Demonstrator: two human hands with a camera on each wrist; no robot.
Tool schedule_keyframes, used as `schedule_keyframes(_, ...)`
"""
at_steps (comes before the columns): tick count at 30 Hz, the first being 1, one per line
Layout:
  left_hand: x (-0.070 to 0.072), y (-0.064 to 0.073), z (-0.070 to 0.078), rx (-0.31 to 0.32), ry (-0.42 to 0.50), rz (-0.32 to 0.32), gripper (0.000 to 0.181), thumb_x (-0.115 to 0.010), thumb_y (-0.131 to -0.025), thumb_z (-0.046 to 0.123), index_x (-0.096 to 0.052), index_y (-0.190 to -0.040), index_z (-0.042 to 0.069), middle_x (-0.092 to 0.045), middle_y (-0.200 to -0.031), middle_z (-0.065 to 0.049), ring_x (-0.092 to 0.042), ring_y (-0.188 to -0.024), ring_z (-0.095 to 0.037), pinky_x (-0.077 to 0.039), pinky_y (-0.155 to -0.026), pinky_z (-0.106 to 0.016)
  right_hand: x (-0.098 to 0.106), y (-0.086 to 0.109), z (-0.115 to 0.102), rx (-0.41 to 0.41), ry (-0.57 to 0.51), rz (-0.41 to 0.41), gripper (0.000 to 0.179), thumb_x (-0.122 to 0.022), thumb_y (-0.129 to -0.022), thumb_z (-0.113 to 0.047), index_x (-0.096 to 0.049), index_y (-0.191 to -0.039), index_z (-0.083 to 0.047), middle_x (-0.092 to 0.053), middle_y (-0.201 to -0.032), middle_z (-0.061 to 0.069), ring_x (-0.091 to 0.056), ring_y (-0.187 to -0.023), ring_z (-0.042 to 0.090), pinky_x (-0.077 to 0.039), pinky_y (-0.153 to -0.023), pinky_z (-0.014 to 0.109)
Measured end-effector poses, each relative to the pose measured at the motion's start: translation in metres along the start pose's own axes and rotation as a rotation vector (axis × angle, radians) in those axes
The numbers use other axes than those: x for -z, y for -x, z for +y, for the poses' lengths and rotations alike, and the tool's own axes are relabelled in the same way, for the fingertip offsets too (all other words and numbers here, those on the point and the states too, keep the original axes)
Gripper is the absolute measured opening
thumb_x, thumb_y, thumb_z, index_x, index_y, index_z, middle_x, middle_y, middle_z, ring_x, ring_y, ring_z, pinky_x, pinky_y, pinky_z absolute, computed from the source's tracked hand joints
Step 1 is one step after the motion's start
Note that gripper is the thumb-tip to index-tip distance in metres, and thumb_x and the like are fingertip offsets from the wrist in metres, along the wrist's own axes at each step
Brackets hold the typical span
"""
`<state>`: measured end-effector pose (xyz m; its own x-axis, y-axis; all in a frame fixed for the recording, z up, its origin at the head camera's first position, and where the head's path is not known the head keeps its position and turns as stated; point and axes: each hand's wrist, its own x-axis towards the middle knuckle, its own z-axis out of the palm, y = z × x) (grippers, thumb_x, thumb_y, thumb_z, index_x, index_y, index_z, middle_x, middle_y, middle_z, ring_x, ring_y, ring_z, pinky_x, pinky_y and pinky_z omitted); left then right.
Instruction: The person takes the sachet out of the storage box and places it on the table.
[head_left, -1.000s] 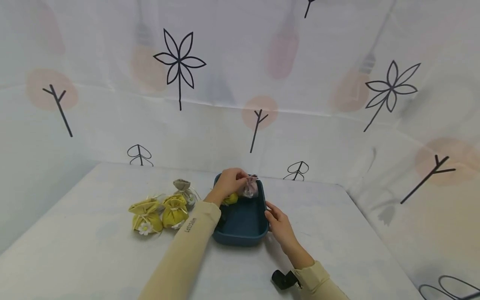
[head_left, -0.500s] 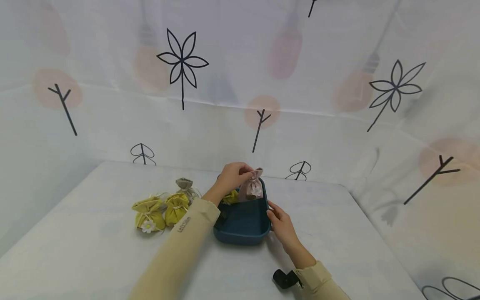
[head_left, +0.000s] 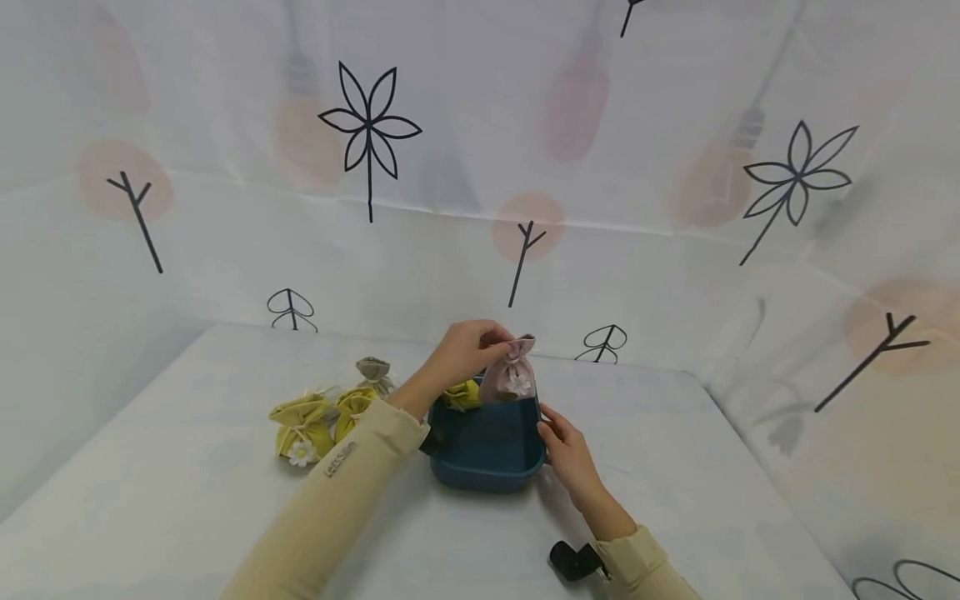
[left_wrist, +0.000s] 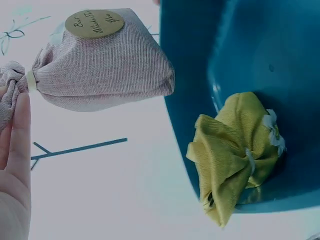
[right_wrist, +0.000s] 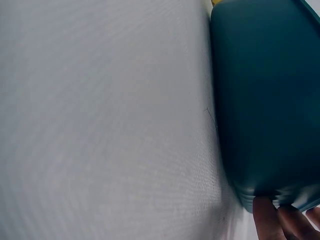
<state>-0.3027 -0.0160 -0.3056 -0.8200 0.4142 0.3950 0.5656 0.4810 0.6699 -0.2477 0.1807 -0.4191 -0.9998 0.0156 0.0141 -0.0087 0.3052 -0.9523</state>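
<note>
The left hand (head_left: pixel 467 348) pinches the neck-up pink drawstring pouch (head_left: pixel 499 386) beyond the right hand (head_left: pixel 572 457), whose fingers rest against the blue tub (head_left: pixel 483 478).

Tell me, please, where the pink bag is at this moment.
In the head view, the left hand holds the pink bag by its top at the far end of the blue tray, just right of the yellow bag in the tray.
</note>
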Motion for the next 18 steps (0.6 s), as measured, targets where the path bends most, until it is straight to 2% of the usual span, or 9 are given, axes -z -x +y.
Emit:
schedule_keyframes(7,0.009,0.015,0.011,-0.050,0.030,0.005,0.015,-0.060,-0.092,0.018,-0.067,-0.101,0.009,-0.066,-0.096,0.000,-0.062,-0.091,-0.013,-0.050,-0.081,-0.025,0.001,0.001,0.001,0.002,-0.007,-0.008,0.043,-0.042,-0.100,-0.012,-0.037,-0.141,-0.003,-0.045,-0.133,0.027,-0.048,-0.116,0.038,-0.050,-0.082,0.043)
schedule_keyframes(18,0.028,0.045,0.019,-0.084,0.063,0.021,0.013,-0.062,-0.090,0.016,-0.068,-0.100,0.009,-0.066,-0.094,0.002,-0.061,-0.086,-0.009,-0.051,-0.079,-0.025,0.001,0.001,0.000,0.012,0.006,0.005,0.042,-0.043,-0.100,-0.015,-0.038,-0.140,-0.003,-0.045,-0.133,0.026,-0.049,-0.117,0.037,-0.050,-0.082,0.043)
